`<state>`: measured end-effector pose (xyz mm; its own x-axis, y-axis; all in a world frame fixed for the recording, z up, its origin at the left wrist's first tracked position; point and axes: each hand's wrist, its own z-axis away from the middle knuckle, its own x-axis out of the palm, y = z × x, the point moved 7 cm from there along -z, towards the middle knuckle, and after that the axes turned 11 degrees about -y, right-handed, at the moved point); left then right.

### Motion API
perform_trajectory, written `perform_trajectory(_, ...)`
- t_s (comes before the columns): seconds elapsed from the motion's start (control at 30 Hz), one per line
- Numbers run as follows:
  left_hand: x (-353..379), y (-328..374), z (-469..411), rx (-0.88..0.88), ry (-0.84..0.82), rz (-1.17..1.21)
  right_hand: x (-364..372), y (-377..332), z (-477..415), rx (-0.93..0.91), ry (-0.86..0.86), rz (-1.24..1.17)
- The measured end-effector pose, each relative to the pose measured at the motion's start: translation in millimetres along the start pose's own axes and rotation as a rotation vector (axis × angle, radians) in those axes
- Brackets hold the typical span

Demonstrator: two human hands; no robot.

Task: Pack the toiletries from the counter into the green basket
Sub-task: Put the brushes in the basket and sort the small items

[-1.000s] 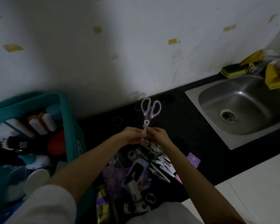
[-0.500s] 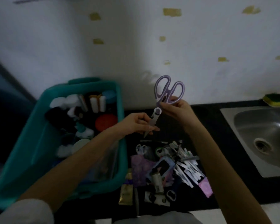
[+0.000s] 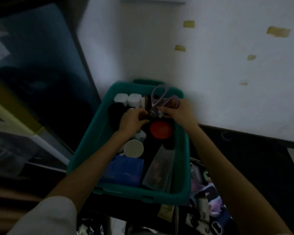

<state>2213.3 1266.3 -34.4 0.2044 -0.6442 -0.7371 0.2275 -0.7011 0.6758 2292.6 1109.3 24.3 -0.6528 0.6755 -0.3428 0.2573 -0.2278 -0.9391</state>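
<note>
Fingers [image 3: 169,110]: right hand [image 3: 181,114] curled, pinching purple scissors [image 3: 157,100] below the loops; left hand [image 3: 131,121] curled at the blade end (grip too blurred to tell).
Position: over green basket [image 3: 183,150], far end, above red lid [image 3: 160,130].
Counter [image 3: 253,160]: small items [image 3: 205,200] beside basket.

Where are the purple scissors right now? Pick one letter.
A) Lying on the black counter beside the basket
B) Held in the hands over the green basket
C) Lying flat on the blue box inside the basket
B: the right hand grips the handles of the purple scissors and the left hand holds the blade end, both above the green basket.
</note>
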Motion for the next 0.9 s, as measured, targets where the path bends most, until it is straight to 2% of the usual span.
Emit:
perform_trajectory(0.1,5.9,-26.9,-4.7,-0.049,-0.029,0.084,22.1,12.8,-13.7,-0.017,0.061,0.153)
perform_trajectory(0.27,7.8,-44.8,-6.9,0.034,-0.081,0.223,29.3,31.6,-29.0,-0.022,0.080,0.402)
perform_trajectory(0.4,7.6,-46.5,-13.2,0.022,-0.070,0.147,42.0,57.1,-43.9,0.050,-0.047,0.426)
perform_trajectory(0.53,10.7,-53.9,-16.5,-0.069,-0.069,0.137,55.3,66.8,-62.2,0.064,-0.177,0.460)
perform_trajectory(0.67,-6.6,-60.7,-17.3,-0.109,0.054,0.191,61.9,66.3,-74.9,0.061,-0.290,0.491)
perform_trajectory(0.8,-16.5,-53.8,-14.5,-0.033,0.163,0.205,64.9,62.8,-74.2,-0.015,-0.303,0.513)
perform_trajectory(0.9,-29.0,-46.6,-11.0,0.041,0.296,0.282,68.4,54.6,-71.4,-0.079,-0.283,0.421)
